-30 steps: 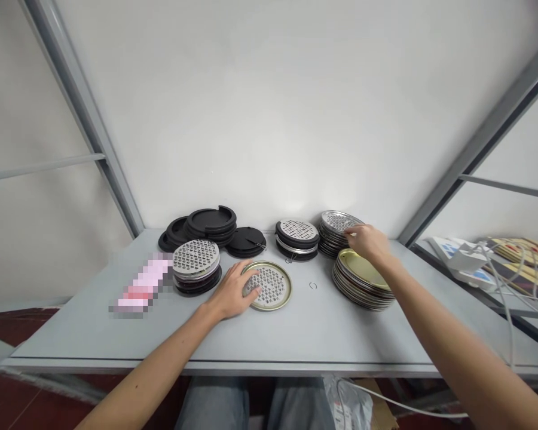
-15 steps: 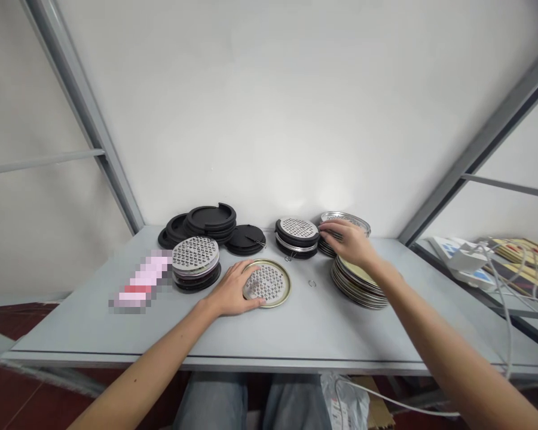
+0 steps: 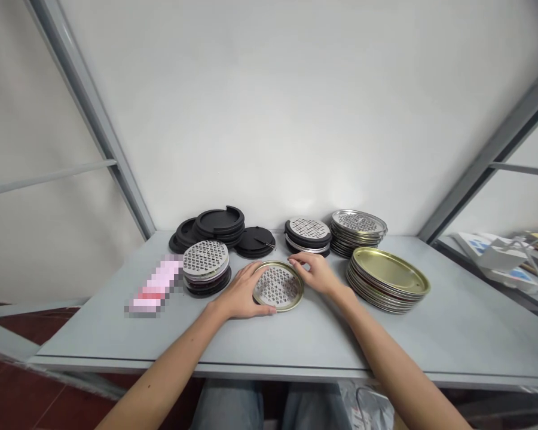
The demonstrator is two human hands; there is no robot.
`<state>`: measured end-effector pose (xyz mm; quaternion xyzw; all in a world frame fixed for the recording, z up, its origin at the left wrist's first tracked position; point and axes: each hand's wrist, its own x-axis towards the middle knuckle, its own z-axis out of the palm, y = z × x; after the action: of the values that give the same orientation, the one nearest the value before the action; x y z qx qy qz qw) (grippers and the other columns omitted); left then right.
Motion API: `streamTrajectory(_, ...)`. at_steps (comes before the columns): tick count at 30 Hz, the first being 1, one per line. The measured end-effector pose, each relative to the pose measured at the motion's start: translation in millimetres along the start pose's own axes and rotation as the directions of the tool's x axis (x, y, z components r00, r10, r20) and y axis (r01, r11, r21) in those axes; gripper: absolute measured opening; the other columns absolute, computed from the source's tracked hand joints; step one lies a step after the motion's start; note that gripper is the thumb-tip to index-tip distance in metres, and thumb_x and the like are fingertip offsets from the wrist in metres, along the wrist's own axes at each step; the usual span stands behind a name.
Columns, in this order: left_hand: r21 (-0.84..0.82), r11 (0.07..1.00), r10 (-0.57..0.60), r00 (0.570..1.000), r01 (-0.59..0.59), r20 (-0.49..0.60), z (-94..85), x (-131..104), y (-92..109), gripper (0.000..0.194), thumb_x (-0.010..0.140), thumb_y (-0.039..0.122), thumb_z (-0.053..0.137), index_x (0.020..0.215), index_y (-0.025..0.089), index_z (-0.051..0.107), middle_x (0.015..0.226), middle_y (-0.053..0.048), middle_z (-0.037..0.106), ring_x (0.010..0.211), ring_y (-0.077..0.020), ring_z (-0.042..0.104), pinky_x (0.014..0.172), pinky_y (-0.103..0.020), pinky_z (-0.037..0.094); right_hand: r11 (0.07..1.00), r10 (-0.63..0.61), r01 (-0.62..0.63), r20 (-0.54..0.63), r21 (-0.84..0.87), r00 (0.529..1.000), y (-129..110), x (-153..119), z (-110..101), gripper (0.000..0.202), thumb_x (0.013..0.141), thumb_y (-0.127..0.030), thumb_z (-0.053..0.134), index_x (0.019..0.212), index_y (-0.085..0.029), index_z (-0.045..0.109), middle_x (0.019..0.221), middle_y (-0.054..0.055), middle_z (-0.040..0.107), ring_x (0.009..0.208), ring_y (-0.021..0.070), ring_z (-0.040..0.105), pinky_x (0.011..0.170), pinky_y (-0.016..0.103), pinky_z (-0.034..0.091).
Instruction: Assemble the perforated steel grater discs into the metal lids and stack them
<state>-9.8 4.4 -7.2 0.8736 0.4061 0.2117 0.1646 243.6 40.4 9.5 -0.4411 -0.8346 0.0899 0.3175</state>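
Observation:
A round gold-rimmed dish [image 3: 300,294] lies flat on the table, with a grey perforated disc [image 3: 278,288] inside it. My left hand [image 3: 242,292] holds the dish from the left, fingers along its upper left rim and thumb at its lower edge. At the dish's upper right rim is my right hand [image 3: 316,272], its fingertips pinched together; anything between them is too small to make out. Right of that hand stands a stack of gold dishes [image 3: 388,272]. Behind it, perforated metal discs [image 3: 358,222] form another stack.
Black round holders [image 3: 219,222] are piled at the back left, with flat black discs [image 3: 254,240] beside them. Perforated discs [image 3: 205,258] stand stacked left of my left hand. A black-edged stack [image 3: 308,230] sits behind the dish. A blurred pink item [image 3: 159,286] lies at left.
My right hand has moved left and toward me, from the back right stack to the dish's rim. My left hand stays on the dish. The view has shifted slightly.

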Motion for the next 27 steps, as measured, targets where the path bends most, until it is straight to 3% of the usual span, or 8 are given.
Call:
streamTrajectory(3,0.023,0.999,-0.035,0.998,0.034,0.059,1.1,-0.6,-3.6,0.107,0.067,0.068,0.066,0.149,0.021,0.017,0.156,-0.015,0.016,0.143,-0.0339,0.012,0.114,-0.051,0.021,0.997,0.056,-0.052,0.094,-0.048,0.994,7.4,-3.1,-12.4,0.027,0.088,-0.026,0.045,0.099,-0.019,0.068,0.095,0.006,0.072,0.079,0.0188,0.065,0.071,0.028,0.047)
streamTrajectory(7,0.037,0.997,-0.070,0.993,0.066,0.098,2.2,-1.4,-3.7,0.103,0.071,0.072,0.059,0.150,0.021,0.017,0.157,-0.014,0.008,0.144,-0.0333,0.005,0.115,-0.051,0.019,0.987,0.123,-0.099,0.200,-0.124,0.972,13.2,-9.1,-28.6,0.023,0.084,-0.022,0.048,0.095,-0.019,0.068,0.085,0.005,0.072,0.072,0.0173,0.064,0.066,0.026,0.045)
streamTrajectory(12,0.036,0.997,-0.067,0.994,0.064,0.087,2.1,-1.2,-2.2,0.101,0.070,0.071,0.061,0.149,0.021,0.022,0.157,-0.015,0.011,0.144,-0.0345,0.008,0.114,-0.053,0.021,0.875,0.374,-0.288,0.163,-0.390,0.913,15.8,-19.4,-36.7,0.021,0.082,-0.030,0.054,0.094,-0.020,0.067,0.078,0.008,0.071,0.068,0.0204,0.064,0.059,0.027,0.042)
streamTrajectory(15,0.043,0.997,-0.071,0.994,0.068,0.088,2.4,-0.9,-2.9,0.101,0.070,0.071,0.061,0.148,0.021,0.023,0.157,-0.015,0.011,0.144,-0.0344,0.009,0.114,-0.053,0.021,0.801,0.433,-0.303,0.151,-0.517,0.888,12.9,-22.8,-33.0,0.023,0.082,-0.031,0.053,0.094,-0.020,0.068,0.083,0.012,0.070,0.072,0.0244,0.066,0.059,0.030,0.041)
streamTrajectory(18,0.048,0.996,-0.078,0.992,0.074,0.096,3.1,-0.9,-3.7,0.100,0.070,0.071,0.060,0.149,0.022,0.023,0.157,-0.014,0.011,0.144,-0.0342,0.008,0.114,-0.052,0.021,0.825,0.393,-0.257,0.184,-0.504,0.901,6.4,-21.7,-27.0,0.026,0.085,-0.026,0.046,0.098,-0.020,0.067,0.087,0.012,0.071,0.076,0.0248,0.066,0.060,0.030,0.041)
streamTrajectory(23,0.029,0.998,-0.052,0.997,0.050,0.057,3.9,-1.4,-4.9,0.099,0.070,0.067,0.064,0.149,0.022,0.022,0.156,-0.014,0.014,0.143,-0.0345,0.012,0.114,-0.052,0.023,0.934,0.222,-0.133,0.249,-0.330,0.943,-0.9,-14.9,-18.0,0.031,0.085,-0.017,0.042,0.106,-0.019,0.065,0.094,0.010,0.072,0.083,0.0212,0.066,0.068,0.027,0.043)
streamTrajectory(27,0.025,0.997,-0.068,0.998,0.068,0.017,3.7,-1.4,-5.3,0.102,0.071,0.066,0.063,0.149,0.019,0.018,0.155,-0.015,0.018,0.143,-0.0348,0.013,0.114,-0.052,0.024,0.948,0.194,-0.134,0.188,-0.290,0.963,3.6,-12.5,-16.1,0.030,0.088,-0.021,0.043,0.107,-0.020,0.065,0.099,0.008,0.072,0.087,0.0210,0.065,0.072,0.028,0.044)
